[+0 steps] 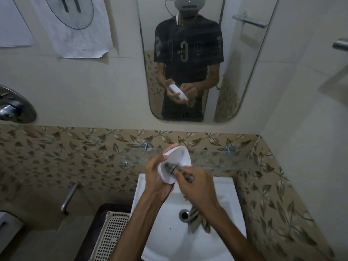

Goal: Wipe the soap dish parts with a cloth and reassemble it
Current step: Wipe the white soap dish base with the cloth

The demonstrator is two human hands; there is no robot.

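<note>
A white washbasin sits against a wall banded with leaf-patterned tiles, plain pale tile above them. Over the basin hangs a rounded mirror, and between basin and mirror runs a clear glass shelf on metal studs. Left of the basin a white perforated basket rests on a dark surface, and further left a metal tap juts from the wall. Sheets of paper are stuck up well left of the mirror.

Above the basin, the left hand grips a white soap dish part, fingers curled round its lower edge, tilting it up in front of the shelf. The right hand is closed on a dark mottled cloth, pressing a bunched end into the dish's hollow while the loose tail hangs down over the drain.

The cloth and fingertips are blurred, so exactly where they touch is hard to make out. The basin's near rim is cut off, and both forearms cover much of its bowl.
</note>
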